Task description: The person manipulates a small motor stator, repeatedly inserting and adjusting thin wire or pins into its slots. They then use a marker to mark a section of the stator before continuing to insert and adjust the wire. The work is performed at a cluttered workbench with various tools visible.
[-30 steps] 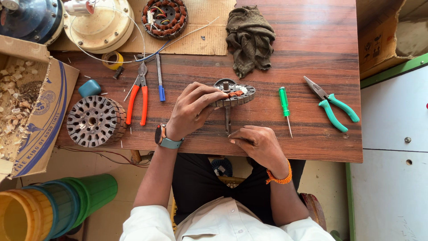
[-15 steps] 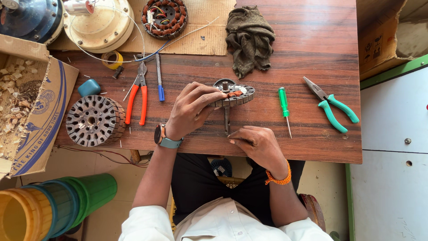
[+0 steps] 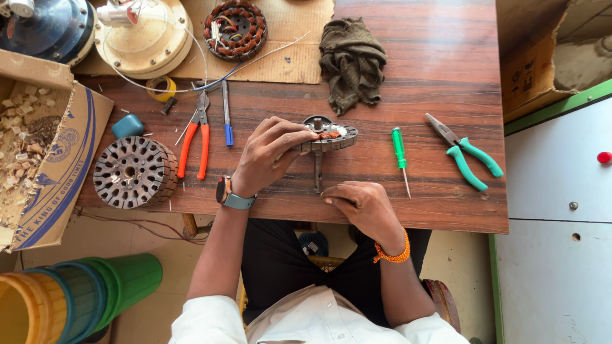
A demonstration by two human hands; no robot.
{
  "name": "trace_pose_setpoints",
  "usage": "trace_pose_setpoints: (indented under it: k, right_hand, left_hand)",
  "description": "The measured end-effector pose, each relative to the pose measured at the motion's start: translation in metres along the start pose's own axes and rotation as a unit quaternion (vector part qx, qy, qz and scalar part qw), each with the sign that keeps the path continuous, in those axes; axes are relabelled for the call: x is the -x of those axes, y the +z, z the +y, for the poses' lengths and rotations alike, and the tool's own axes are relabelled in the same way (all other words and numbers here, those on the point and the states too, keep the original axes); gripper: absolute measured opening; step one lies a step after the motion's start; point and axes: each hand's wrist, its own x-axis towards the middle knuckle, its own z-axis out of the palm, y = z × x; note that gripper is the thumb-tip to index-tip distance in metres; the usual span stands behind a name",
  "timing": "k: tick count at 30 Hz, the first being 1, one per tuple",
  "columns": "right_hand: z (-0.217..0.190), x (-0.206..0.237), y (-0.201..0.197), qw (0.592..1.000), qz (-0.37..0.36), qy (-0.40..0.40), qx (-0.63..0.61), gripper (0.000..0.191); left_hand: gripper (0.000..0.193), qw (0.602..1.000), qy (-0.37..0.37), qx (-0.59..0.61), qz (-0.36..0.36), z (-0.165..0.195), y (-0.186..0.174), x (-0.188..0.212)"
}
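My left hand (image 3: pixel 268 156) grips the left rim of a small round metal motor core (image 3: pixel 328 136) with copper winding, which stands tilted on a wooden table (image 3: pixel 421 76). A metal shaft (image 3: pixel 318 171) runs down from the core toward the table's front edge. My right hand (image 3: pixel 360 204) is closed near the lower end of that shaft, fingers curled on the table; what it pinches is hidden. A watch sits on my left wrist, an orange bead band on my right.
A green screwdriver (image 3: pixel 400 156) and green-handled pliers (image 3: pixel 466 156) lie right of the core. Orange-handled pliers (image 3: pixel 194 141), a blue-handled tool (image 3: pixel 226 118), a slotted steel stator (image 3: pixel 132 172) and a cardboard box (image 3: pixel 44 159) lie left. A dark rag (image 3: pixel 352 60), a wound stator (image 3: pixel 236 27) and a fan housing (image 3: pixel 143 35) sit at the back.
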Motion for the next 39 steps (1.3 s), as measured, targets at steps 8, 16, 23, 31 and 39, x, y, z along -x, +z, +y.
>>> trace_pose_setpoints:
  k: [8, 16, 23, 31, 39]
  right_hand:
    - [-0.001, 0.002, 0.0, 1.0, -0.008, 0.004, 0.022, 0.012]
    - [-0.003, 0.0, 0.0, 1.0, -0.004, -0.021, 0.02, 0.011]
    - [-0.007, -0.002, 0.0, 1.0, -0.009, 0.004, 0.009, 0.013]
    - [-0.011, -0.002, 0.003, 0.999, 0.001, 0.026, -0.029, 0.014]
    - [-0.023, 0.004, -0.018, 0.998, 0.042, 0.038, -0.019, 0.015]
  left_hand:
    - [0.044, 1.0, -0.013, 0.007, 0.015, -0.001, 0.004, 0.005]
    - [0.054, 0.969, 0.096, -0.229, 0.019, -0.007, 0.011, 0.023]
    - [0.036, 0.952, 0.106, -0.278, -0.068, 0.014, 0.008, 0.04]
    - [0.025, 0.954, 0.142, -0.254, -0.077, 0.023, -0.001, 0.039]
    - [0.027, 0.985, -0.006, -0.172, 0.013, 0.054, 0.001, 0.045]
